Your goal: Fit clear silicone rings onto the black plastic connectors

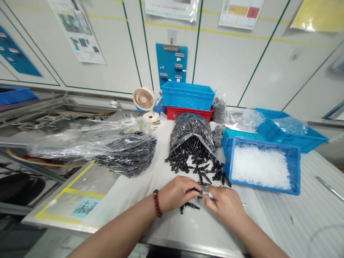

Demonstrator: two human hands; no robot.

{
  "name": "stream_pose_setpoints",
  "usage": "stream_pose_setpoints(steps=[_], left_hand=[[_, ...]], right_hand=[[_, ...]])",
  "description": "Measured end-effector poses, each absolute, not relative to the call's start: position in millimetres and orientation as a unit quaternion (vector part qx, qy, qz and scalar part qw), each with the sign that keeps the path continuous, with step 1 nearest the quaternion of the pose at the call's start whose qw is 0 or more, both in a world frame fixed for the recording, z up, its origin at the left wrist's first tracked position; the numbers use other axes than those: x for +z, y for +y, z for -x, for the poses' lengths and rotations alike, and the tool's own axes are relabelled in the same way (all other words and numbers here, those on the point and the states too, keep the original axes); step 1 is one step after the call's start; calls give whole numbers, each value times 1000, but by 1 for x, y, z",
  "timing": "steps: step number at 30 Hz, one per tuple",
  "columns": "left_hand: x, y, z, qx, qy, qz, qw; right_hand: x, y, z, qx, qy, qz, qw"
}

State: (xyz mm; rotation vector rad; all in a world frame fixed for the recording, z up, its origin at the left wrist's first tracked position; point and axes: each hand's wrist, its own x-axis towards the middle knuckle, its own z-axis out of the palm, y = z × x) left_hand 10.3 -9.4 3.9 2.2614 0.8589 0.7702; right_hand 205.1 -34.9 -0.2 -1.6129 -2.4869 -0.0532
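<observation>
My left hand (pixel 180 193), with a beaded bracelet at the wrist, pinches a slim black plastic part (pixel 198 191) above the front of the table. My right hand (pixel 224 204) is closed around a pale grey-white cylindrical tool (pixel 208 195), whose tip meets the black part. A thin rod (pixel 244 204) sticks out on the far side of that hand. Just below the hands lie a few black parts (pixel 192 205). Beyond them, more black parts (pixel 185 157) spill from an open clear plastic bag (pixel 192 125).
A tilted blue bin (pixel 298 168) of small translucent white pieces stands at right. Another clear bag (pixel 129 154) of black parts lies left. Behind are a small fan (pixel 144 99), a blue crate (pixel 188 96) on a red one (pixel 174 113), and a metal strip (pixel 329 187) far right.
</observation>
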Motion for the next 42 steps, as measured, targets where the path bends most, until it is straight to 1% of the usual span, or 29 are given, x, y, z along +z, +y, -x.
stream_pose_setpoints(steps=[5, 10, 12, 15, 17, 20, 25, 29, 32, 34, 37, 40, 42], left_hand=[[11, -7, -4, 294, 364, -833, 294], [17, 1, 9, 238, 353, -862, 275], [15, 7, 13, 244, 378, -858, 248], [10, 16, 17, 257, 484, -818, 173], [6, 20, 18, 242, 538, -798, 125], [0, 25, 17, 206, 563, -796, 85], [-2, 26, 14, 135, 574, -804, 75], [0, 26, 13, 112, 566, -813, 76], [3, 24, 12, 118, 559, -818, 67], [5, 22, 11, 162, 562, -808, 62], [7, 18, 9, 262, 565, -775, 104], [7, 14, 6, 346, 526, -746, 218], [7, 11, 4, 378, 478, -731, 307]], right_hand=[[0, -33, -208, -36, -820, 565, 79], [-1, -32, -212, -45, -820, 557, 124], [-2, -32, -213, -42, -823, 549, 141], [-3, -32, -213, -46, -825, 543, 149], [-3, -32, -212, -49, -824, 544, 148], [-2, -32, -211, -45, -823, 547, 145], [0, -34, -209, -20, -822, 551, 141], [-3, -32, -208, -2, -830, 540, 139], [-7, -29, -210, -5, -836, 526, 155], [-8, -28, -211, -3, -840, 514, 171], [-6, -29, -211, 6, -838, 515, 181], [-2, -32, -209, 14, -828, 533, 173], [1, -33, -209, 17, -824, 543, 161]])
